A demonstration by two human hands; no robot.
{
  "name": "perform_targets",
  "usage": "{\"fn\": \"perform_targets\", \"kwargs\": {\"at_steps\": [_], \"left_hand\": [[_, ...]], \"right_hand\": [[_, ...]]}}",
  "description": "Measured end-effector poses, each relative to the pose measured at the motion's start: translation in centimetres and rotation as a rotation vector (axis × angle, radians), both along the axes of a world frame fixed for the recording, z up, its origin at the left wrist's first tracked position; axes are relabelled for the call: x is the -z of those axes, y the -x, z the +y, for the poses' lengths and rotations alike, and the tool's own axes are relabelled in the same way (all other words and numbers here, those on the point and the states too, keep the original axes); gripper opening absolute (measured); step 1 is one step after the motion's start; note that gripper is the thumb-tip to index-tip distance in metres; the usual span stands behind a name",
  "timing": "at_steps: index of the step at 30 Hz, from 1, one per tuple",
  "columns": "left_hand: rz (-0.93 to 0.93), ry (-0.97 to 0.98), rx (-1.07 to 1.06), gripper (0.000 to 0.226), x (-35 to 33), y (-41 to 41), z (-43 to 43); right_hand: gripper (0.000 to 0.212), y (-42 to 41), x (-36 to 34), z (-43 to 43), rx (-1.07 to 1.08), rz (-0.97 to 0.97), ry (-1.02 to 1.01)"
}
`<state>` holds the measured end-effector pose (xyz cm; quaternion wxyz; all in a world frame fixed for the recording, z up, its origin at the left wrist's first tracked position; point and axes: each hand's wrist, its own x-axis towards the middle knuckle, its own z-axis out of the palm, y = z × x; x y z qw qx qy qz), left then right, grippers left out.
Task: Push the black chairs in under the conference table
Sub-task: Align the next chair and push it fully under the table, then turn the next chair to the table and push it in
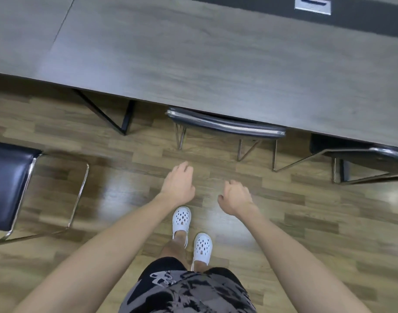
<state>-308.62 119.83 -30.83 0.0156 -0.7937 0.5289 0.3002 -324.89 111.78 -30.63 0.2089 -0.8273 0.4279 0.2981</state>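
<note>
**Currently: one black chair left out from the conference table**

Currently, the black padded chair with a chrome tube sled frame (10, 184) stands at the left edge of the view, well apart from the grey wood-grain conference table (193, 64) and turned partly away from it. Only its seat and part of its frame are in view. A second black chair with a chrome-edged backrest (225, 124) sits directly ahead with its seat under the table edge and its backrest close against that edge. A third black chair (360, 154) at the right also sits mostly under the table.

**Handling.** Judged from its build, the left chair is moderately light and rigid. The chrome runners probably slide readily on the glossy wood-look plank floor (306, 199), so a steady, low push is advisable. The padded seat is soft and likely yields under pressure; the backrest top rail or the chrome frame gives the firmer hold. The backrest of this chair is out of view, so its exact position cannot be stated. The black angled table leg (123, 118) stands just beyond the chair and may obstruct a straight push.

**Hands.** The left hand (179, 182) hangs above the floor with fingers loosely curled, gripping nothing. The right hand (235, 196) is likewise half-curled and empty. Neither hand touches any chair. White perforated clogs (182, 219) face the table.
</note>
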Motion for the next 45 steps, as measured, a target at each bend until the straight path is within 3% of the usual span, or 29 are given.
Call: {"fn": "perform_targets", "kwargs": {"at_steps": [9,15,29,45], "left_hand": [[0.022,-0.122,-0.115,0.031,-0.9,3.1,7.5],[0.052,-0.14,-0.212,0.042,-1.0,2.0,11.9],[0.098,-0.054,-0.359,0.038,-1.1,-6.0,25.6],[0.09,-0.094,-0.497,0.038,-1.0,-16.7,38.5]], "right_hand": [[0.036,0.2,-0.3,6.2,-0.154,-0.028,-0.017],[0.037,-2.0,-0.6,9.3,-0.283,-0.027,0.001],[0.048,-11.9,-0.5,21.8,-0.41,-0.011,0.009],[0.037,-24.2,-1.4,33.8,-0.602,-0.1,0.064]]}}
